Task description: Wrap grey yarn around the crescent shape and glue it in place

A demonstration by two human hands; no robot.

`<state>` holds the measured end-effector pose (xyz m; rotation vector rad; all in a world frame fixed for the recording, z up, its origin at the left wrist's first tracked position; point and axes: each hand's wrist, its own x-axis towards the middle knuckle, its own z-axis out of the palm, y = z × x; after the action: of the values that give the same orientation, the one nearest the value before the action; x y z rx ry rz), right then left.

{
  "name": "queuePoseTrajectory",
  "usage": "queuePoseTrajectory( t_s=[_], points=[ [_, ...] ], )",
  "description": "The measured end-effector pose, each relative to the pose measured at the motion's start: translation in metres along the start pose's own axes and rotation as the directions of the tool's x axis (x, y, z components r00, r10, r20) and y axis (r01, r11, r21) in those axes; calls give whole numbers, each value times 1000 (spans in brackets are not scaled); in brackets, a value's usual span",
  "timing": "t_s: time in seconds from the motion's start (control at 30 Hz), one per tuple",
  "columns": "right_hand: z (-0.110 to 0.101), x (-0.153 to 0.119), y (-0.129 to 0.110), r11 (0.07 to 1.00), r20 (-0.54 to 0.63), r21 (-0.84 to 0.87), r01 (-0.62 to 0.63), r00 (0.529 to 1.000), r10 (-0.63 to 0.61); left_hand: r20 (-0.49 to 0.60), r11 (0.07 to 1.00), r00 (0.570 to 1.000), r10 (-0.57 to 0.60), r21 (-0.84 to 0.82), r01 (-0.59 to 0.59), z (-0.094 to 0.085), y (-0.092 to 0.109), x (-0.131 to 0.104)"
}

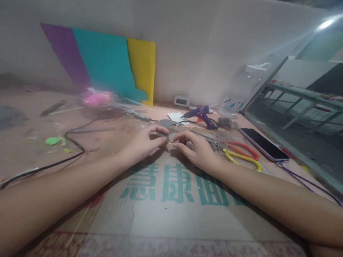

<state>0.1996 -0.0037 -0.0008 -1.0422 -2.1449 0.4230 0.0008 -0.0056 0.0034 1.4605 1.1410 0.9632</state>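
Note:
Near the middle of the view, my left hand [150, 141] has its fingers bent, thumb and fingertips close together around a small thing too small to name. Facing it, my right hand [194, 146] is curled with thumb and fingertips drawn together at the same small thing. A tiny yellow piece [169, 143] shows between the two hands. Just behind them lies a grey, rounded flat piece [166, 123]. Scissors with one red and one yellow handle [242, 158] lie right of my right hand.
A blue glue gun [199, 115], small white clock [181, 101] and clear plastic jug [237, 93] stand or lie at the back. The phone [263, 144] rests at the right edge. A black cable [56, 161], pink bundle [97, 98] and green piece [52, 140] are left.

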Motion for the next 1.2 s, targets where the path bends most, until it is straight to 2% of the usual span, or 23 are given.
queuePoseTrajectory(
  t_s=[0.17, 0.43, 0.6, 0.77, 1.03, 1.13, 1.2],
  points=[
    [-1, 0, 0, 998, -14, -6, 66, 998, -67, -20, 998, 998, 51, 35, -51, -1, -3, 2],
    [-4, 1, -1, 997, 55, -52, 61, 997, -58, -21, 994, 995, 95, 58, -93, -1, -5, 4],
    [-3, 1, 0, 997, 86, -74, 27, 996, -20, -14, 998, 999, 48, 45, -47, -1, -4, 2],
    [-5, 2, -3, 998, 110, -68, 2, 994, 5, -21, 987, 988, 156, 49, -155, -3, -9, 6],
    [-1, 2, 0, 997, 120, -83, -3, 993, 13, -23, 971, 976, 217, 104, -213, -3, -15, 10],
    [-9, 6, -4, 994, 121, -112, 5, 993, 8, -37, 962, 965, 258, 107, -253, -3, -17, 11],
    [-26, 13, -11, 991, 155, -130, -16, 987, 36, -44, 964, 966, 253, 99, -248, -4, -17, 12]
  ],
)
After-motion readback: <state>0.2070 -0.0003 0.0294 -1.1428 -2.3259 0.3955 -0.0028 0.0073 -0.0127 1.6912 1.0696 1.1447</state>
